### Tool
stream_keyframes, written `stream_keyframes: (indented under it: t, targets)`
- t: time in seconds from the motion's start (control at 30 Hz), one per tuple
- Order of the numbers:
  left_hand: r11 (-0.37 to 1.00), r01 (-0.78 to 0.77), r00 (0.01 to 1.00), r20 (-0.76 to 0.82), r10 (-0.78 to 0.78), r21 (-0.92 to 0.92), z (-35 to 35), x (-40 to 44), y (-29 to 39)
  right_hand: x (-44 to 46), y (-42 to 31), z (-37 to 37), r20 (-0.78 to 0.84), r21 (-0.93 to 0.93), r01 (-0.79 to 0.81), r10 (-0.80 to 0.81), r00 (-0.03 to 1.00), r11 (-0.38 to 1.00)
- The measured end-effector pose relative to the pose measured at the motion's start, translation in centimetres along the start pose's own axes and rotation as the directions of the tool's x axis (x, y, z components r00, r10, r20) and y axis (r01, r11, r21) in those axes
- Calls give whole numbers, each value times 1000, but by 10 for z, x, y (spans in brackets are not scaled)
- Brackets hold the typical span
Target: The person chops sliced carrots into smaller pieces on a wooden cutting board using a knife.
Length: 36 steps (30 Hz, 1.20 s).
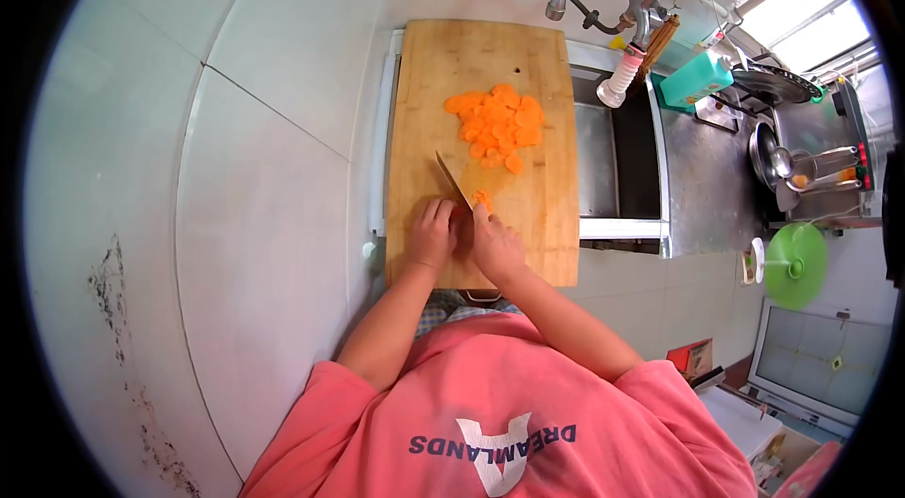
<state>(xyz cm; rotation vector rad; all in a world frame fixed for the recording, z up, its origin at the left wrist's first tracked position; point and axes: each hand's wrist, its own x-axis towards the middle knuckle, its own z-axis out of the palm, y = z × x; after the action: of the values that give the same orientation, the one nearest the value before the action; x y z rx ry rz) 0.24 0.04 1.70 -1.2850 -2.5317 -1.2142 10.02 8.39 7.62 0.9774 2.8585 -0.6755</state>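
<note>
My right hand (496,242) is closed round the handle of a knife (452,179), whose blade points up and to the left over the wooden cutting board (424,74). Just left of it, my left hand (434,232) rests near the board's lower part with its fingers bent and pressed together; what lies under them is hidden. A few small orange slices (482,198) lie beside the blade, close to my right fingertips. Farther up the board is a loose pile of thin, round orange slices (498,124).
The board spans a metal sink (595,159). Taps (644,13) hang from the wall behind it. On the right counter stand a teal bottle (696,80), a pan (762,157) and several utensils. A green fan (796,265) is farther right; a tiled wall (264,215) borders the left.
</note>
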Motion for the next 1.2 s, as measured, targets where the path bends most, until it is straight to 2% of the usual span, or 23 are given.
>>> stream_keyframes:
  t: [0.07, 0.3, 0.33, 0.4, 0.47, 0.63, 0.67, 0.73, 0.77, 0.83, 0.93, 1.2]
  targets:
    - [1000, -2, 1000, -12, 2, 6, -1, -1, 1, 2, 0, -4, 18, -22, 35, -35, 999, 999]
    - [985, 144, 990, 1, -144, -99, 0, -6, 4, 0, 5, 3, -14, -60, 70, -71, 997, 996]
    - [972, 188, 982, 10, -188, -140, 0, -4, 4, 1, 7, 4, -25, -34, 67, -68, 997, 997]
    - [976, 174, 985, 12, -174, -135, -2, -1, 5, 3, 7, 1, -38, -7, 68, -68, 997, 998]
    - [978, 164, 986, 13, -163, -127, -3, 2, 6, 2, 6, -11, 52, 134, -53, 46, 998, 990]
    - [920, 338, 941, 52, -335, -200, -2, 7, 14, -3, 17, -6, 31, 155, -39, 35, 999, 987]
    - [920, 339, 941, 49, -336, -199, -1, 9, 12, -3, 17, -5, 13, 162, -15, 14, 1000, 987]
    - [981, 163, 986, 37, -160, -109, -2, 12, 5, -3, 13, -7, 12, 181, -12, 10, 1000, 983]
    - [980, 167, 986, 33, -164, -106, -1, 11, 4, -3, 11, -8, 11, 197, -21, 19, 1000, 980]
    - [921, 310, 950, 107, -293, -234, 0, 7, 8, -3, 5, -16, 15, 189, -16, 14, 1000, 982]
    - [942, 235, 972, 33, -234, -239, -1, -1, 8, -1, 2, -17, 27, 175, -14, 10, 1000, 984]
    - [957, 222, 975, 24, -222, -189, -2, -4, 3, 3, -1, -8, 55, 156, -29, 20, 998, 987]
